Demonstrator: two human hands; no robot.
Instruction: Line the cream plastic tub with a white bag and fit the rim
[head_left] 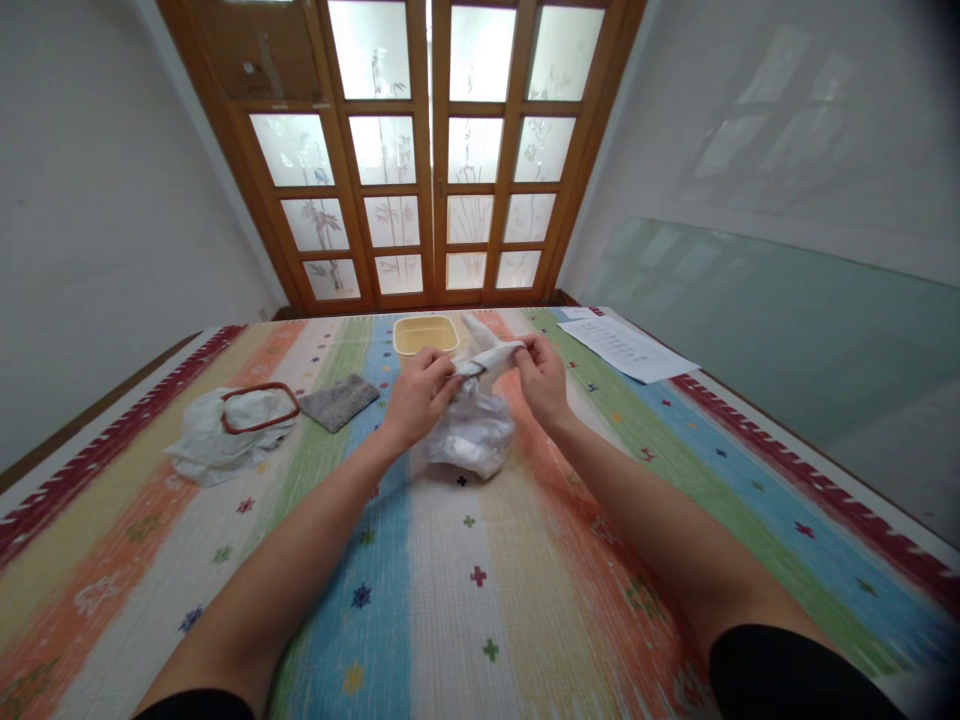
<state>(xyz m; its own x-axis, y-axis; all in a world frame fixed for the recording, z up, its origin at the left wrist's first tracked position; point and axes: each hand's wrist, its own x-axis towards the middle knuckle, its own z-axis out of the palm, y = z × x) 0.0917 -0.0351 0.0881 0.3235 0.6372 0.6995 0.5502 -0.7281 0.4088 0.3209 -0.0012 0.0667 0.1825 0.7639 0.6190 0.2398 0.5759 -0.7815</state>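
A white plastic bag (pixel 471 435) with a bulging lower part hangs or rests just above the striped cloth, in the middle of the view. Its gathered upper part is twisted into a strip stretched between my two hands. My left hand (pixel 421 392) pinches the strip from the left, fingers closed. From the right, my right hand (pixel 541 375) pinches the other end between thumb and fingers. What the bag contains cannot be made out through the plastic. Behind my left hand stands a pale yellow square tub (pixel 426 332), partly hidden by the hand and bag.
A striped, patterned tablecloth (pixel 480 620) spreads beneath everything. At left lie a crumpled white bag (pixel 206 440) with a reddish-brown frame (pixel 261 430) on it, and a grey cloth (pixel 341 402). Printed papers (pixel 626 345) lie at the far right. Wooden glazed doors (pixel 435 200) stand beyond.
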